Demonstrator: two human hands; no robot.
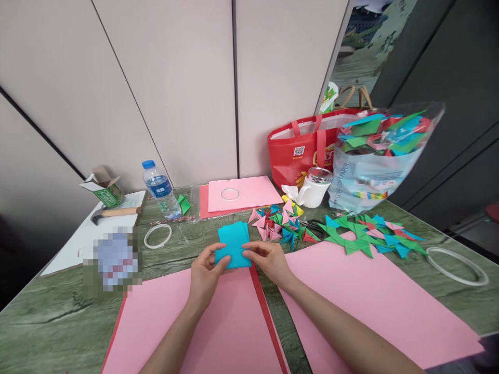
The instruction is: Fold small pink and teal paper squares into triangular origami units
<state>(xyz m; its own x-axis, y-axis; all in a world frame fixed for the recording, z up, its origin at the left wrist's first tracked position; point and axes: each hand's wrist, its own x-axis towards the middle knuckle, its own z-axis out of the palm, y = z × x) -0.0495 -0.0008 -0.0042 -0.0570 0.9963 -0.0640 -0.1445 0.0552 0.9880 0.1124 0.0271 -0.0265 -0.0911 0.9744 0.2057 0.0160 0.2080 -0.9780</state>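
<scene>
A folded piece of blue paper (235, 248) is held up between my two hands, above the near edge of the table's middle. My left hand (207, 267) pinches its left side, thumb on the front. At its right edge, my right hand (268, 262) grips it between thumb and fingertips. Several blue layers show, slightly offset at the top. Below my hands lies a stack of large pink sheets (167, 317) with red sheets showing along its sides. More pink sheets (370, 306) lie under my right forearm.
Folded paper pieces (273, 221) lie in a pile beyond my right hand, with chained green ones (356, 239) beside them. A white mug (312, 189), red bag (288, 153) and filled plastic bag (370, 171) stand behind. Leftward are a water bottle (160, 189), hammer (117, 212) and white ring (158, 245).
</scene>
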